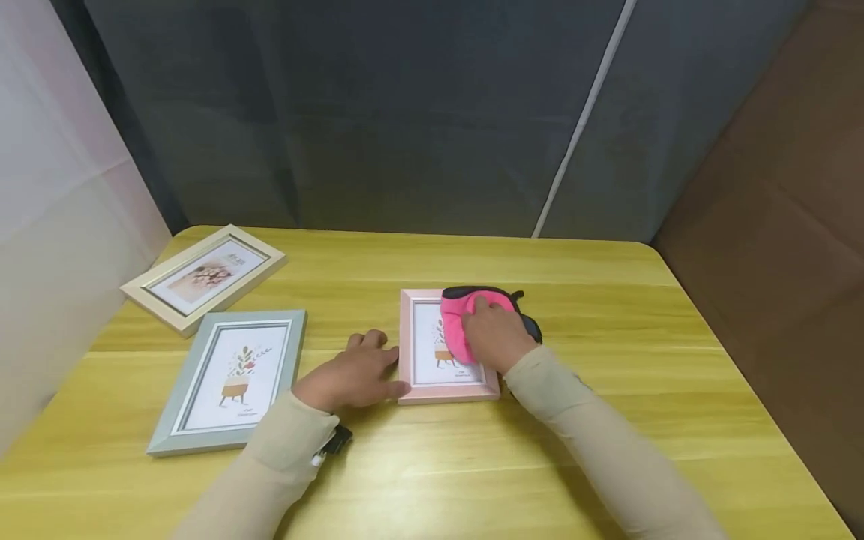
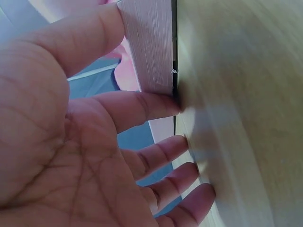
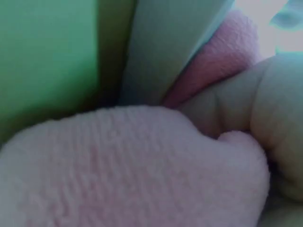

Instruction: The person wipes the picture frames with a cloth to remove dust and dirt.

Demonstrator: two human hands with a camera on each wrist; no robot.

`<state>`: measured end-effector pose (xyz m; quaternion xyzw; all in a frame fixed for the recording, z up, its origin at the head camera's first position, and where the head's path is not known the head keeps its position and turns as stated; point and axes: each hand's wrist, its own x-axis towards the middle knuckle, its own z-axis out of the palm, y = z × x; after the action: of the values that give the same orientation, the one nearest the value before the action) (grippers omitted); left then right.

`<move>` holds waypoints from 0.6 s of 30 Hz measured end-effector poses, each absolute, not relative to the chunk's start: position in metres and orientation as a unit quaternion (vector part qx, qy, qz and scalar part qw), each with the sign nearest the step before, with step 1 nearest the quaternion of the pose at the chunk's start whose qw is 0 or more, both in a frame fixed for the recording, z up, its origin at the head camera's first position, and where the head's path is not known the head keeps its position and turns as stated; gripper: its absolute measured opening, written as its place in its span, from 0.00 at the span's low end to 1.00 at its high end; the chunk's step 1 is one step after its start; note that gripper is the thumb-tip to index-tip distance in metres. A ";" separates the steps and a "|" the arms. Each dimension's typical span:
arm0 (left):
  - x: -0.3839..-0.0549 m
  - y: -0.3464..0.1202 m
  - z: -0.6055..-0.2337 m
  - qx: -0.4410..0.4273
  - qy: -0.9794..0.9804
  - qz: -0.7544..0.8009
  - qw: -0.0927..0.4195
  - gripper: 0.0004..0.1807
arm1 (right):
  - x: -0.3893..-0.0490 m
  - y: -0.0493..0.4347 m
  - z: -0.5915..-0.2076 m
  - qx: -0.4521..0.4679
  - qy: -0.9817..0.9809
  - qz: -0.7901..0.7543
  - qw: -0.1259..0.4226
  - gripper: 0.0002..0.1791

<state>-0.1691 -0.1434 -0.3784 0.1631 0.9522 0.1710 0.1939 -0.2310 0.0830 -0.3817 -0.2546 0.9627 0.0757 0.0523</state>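
A pink picture frame [image 1: 448, 392] lies flat on the table. Beside its left edge is my left hand [image 1: 354, 375], which steadies it with the thumb and forefinger. The left wrist view has the fingers [image 2: 142, 106] fairly straight, with the thumb and forefinger against the frame's side [image 2: 149, 47]. My right hand [image 1: 496, 334] grips a bunched pink cloth with black trim [image 1: 455, 322] and presses it on the frame's glass. The cloth hides the upper right of the picture. Close up in the right wrist view, the soft cloth [image 3: 118, 175] bulges from the fingers [image 3: 232, 101].
Left of my left hand lies a grey-blue picture frame [image 1: 162, 442], partly behind my sleeve. A cream picture frame [image 1: 151, 301] lies askew beyond it, near the back left corner. Dark cloth [image 1: 405, 112] hangs behind the wooden table [image 1: 607, 450].
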 end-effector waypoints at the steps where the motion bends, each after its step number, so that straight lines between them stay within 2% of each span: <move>1: -0.170 -0.142 -0.379 0.165 0.952 0.171 0.194 0.38 | -0.240 0.084 -0.381 -0.248 0.964 0.073 0.063 0.16; 6: -0.174 -0.138 -0.380 0.162 0.952 0.166 0.198 0.38 | -0.269 0.107 -0.375 -0.239 0.962 -0.058 0.119 0.22; 10: -0.175 -0.140 -0.381 0.156 0.953 0.167 0.201 0.39 | -0.274 0.137 -0.372 -0.237 0.936 -0.235 0.109 0.27; 14: -0.175 -0.143 -0.382 0.152 0.950 0.181 0.206 0.40 | -0.248 0.151 -0.369 -0.262 0.928 -0.259 0.048 0.31; 18: -0.174 -0.144 -0.382 0.149 0.949 0.188 0.205 0.40 | -0.197 0.139 -0.365 -0.318 0.932 -0.170 0.040 0.30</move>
<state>-0.1737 -0.1444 -0.3817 0.1492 0.9489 0.1879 0.2050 -0.1967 0.1391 -0.3647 -0.3185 0.9317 -0.1700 0.0403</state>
